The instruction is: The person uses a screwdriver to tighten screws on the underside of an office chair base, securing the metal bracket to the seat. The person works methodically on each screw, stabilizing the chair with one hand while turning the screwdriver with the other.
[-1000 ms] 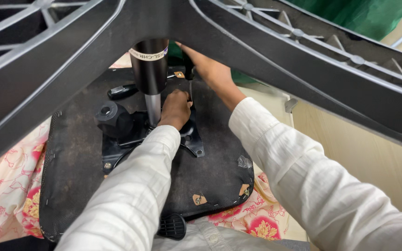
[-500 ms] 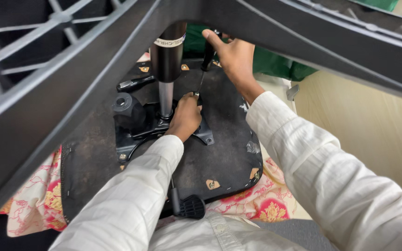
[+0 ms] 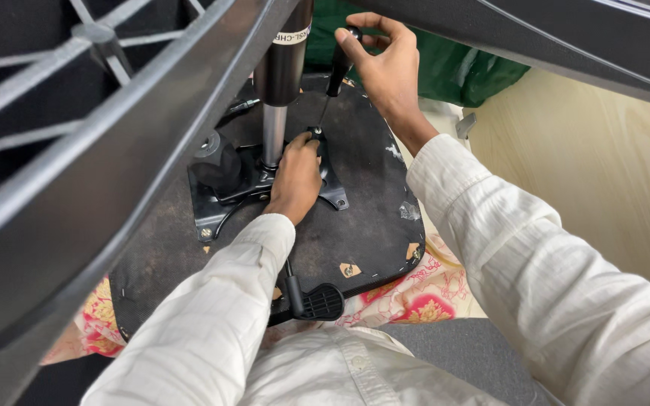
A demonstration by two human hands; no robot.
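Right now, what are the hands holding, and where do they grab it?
The right hand grips a screwdriver by its black handle. The left hand steadies the tip against the metal plate under the chair seat.

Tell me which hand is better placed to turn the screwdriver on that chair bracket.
Right. The right hand grips the screwdriver handle from above, while the left hand rests on the bracket, steadying the tip.

A floral cloth (image 3: 423, 289) in pink, red and cream lies spread beneath the work, showing at both lower sides. Green fabric (image 3: 453, 71) is bunched at the top, behind. A pale cream surface (image 3: 603, 180) fills the right side. A grey patch (image 3: 460, 349) lies near the bottom edge, beside the cloth.
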